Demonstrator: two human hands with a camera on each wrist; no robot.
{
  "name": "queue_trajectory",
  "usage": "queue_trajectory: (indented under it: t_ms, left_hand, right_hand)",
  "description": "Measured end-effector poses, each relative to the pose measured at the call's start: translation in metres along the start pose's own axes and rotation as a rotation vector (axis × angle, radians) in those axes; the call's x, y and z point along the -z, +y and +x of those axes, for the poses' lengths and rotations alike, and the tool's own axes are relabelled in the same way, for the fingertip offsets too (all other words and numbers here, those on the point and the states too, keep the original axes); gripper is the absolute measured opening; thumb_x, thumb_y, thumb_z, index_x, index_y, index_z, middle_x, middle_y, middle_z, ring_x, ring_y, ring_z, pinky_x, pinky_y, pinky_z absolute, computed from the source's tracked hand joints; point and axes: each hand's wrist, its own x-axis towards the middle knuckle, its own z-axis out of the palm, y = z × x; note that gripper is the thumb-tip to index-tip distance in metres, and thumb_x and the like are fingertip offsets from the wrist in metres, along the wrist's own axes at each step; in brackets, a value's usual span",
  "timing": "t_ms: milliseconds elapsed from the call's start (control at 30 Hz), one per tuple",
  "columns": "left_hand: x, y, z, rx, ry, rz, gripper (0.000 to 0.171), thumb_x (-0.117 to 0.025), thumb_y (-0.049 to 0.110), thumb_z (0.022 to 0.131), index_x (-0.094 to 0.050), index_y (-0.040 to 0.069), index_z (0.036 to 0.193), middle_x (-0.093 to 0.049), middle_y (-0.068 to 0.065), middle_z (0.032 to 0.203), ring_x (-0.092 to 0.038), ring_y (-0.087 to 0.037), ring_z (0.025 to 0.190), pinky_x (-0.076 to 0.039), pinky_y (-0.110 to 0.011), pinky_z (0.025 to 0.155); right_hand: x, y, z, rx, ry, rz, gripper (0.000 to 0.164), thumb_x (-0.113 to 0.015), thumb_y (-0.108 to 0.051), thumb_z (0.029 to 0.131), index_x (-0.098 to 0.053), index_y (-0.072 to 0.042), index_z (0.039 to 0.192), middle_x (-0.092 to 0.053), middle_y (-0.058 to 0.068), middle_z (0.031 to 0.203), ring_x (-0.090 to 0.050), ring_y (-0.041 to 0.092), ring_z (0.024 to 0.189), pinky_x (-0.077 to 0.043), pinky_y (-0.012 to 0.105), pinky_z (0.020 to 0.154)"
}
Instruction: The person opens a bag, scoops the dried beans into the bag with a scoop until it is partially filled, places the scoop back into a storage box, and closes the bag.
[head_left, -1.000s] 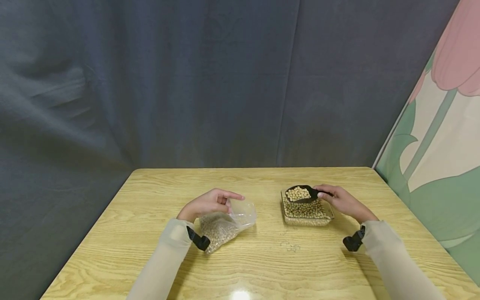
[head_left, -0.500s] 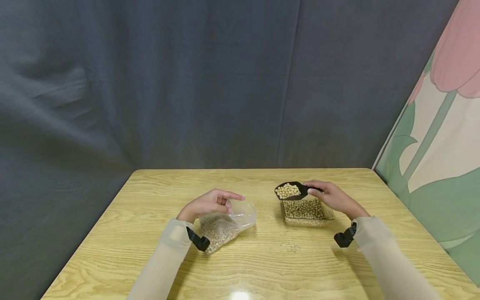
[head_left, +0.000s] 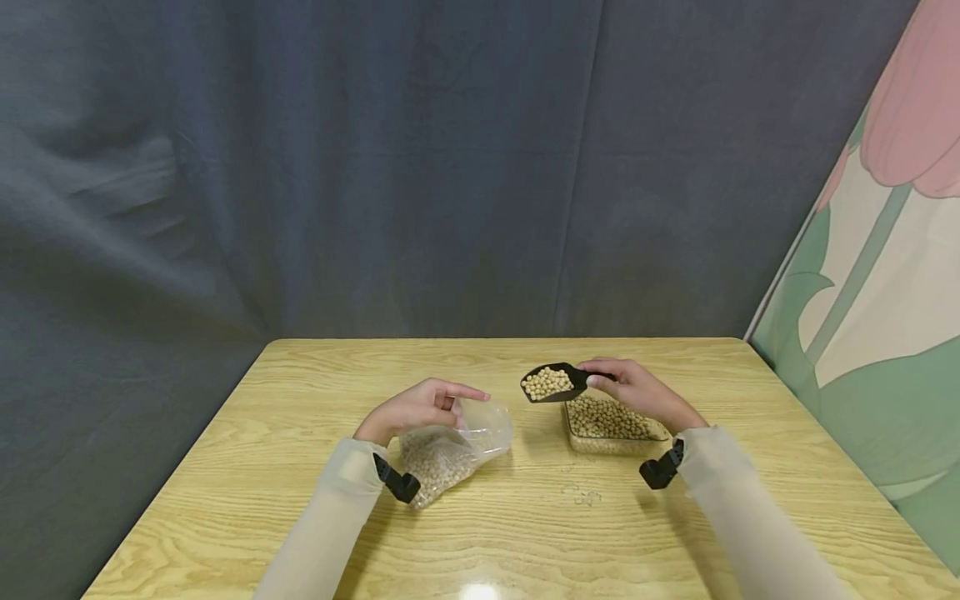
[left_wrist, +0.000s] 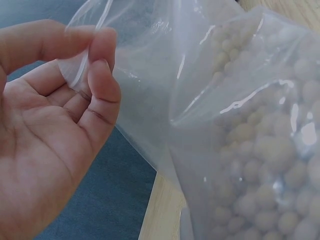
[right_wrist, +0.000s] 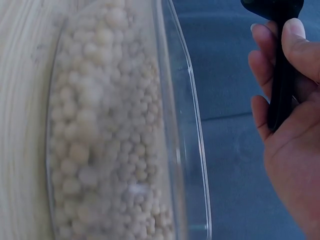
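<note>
My left hand (head_left: 415, 408) pinches the rim of a clear plastic bag (head_left: 487, 429) between thumb and fingers, as the left wrist view shows close up. Round pale beans (left_wrist: 270, 200) fill the lower part of the bag, which lies on the table with its mouth toward the right. In my right hand (head_left: 637, 387) is the handle of a black scoop (head_left: 576, 385), heaped with yellowish beans (head_left: 547, 382). The scoop is held level in the air, between the bag and a clear rectangular container (head_left: 615, 445). That container holds many more beans (right_wrist: 100, 130).
Both things stand on a wooden table (head_left: 480, 533), whose far edge meets a dark blue curtain (head_left: 420, 167). A floral panel (head_left: 885, 292) borders the right side. Small dark marks (head_left: 583, 495) show on the tabletop in front of the container.
My right hand has carried the full scoop leftward, from over the container to beyond its left side, toward the bag. The left hand and the bag have stayed in place.
</note>
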Motion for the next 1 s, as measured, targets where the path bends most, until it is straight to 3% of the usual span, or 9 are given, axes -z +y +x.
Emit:
queue_trajectory:
  t_ms: [533, 800, 1000]
  left_hand:
    - [0.001, -0.001, 0.002, -0.016, -0.002, 0.025, 0.053, -0.052, -0.012, 0.085, -0.045, -0.011, 0.137, -0.065, 0.005, 0.074, -0.06, -0.007, 0.066, -0.045, -0.022, 0.062]
    - [0.0, 0.0, 0.0, -0.003, 0.003, 0.005, 0.054, -0.05, -0.013, 0.086, -0.04, -0.014, 0.139, -0.065, 0.006, 0.075, -0.063, -0.007, 0.072, -0.054, -0.028, 0.075]
    - [0.001, 0.001, -0.002, -0.002, -0.003, 0.01, 0.053, -0.051, -0.011, 0.088, -0.039, -0.014, 0.139, -0.065, 0.007, 0.075, -0.062, -0.007, 0.073, -0.054, -0.031, 0.077]
  right_hand:
    - [-0.024, -0.015, 0.019, 0.009, -0.031, 0.047, 0.044, -0.049, -0.027, 0.1, -0.052, -0.002, 0.137, -0.047, 0.024, 0.142, -0.039, 0.043, 0.134, -0.037, 0.057, 0.103]
    - [-0.034, -0.019, 0.027, 0.009, -0.052, 0.077, 0.04, -0.052, -0.023, 0.099, -0.056, -0.003, 0.134, -0.052, 0.021, 0.139, -0.043, 0.04, 0.132, -0.038, 0.055, 0.104]
    - [-0.04, -0.022, 0.029, 0.024, -0.099, 0.076, 0.038, -0.051, -0.019, 0.099, -0.056, -0.003, 0.134, -0.053, 0.021, 0.137, -0.046, 0.039, 0.13, -0.041, 0.053, 0.101]
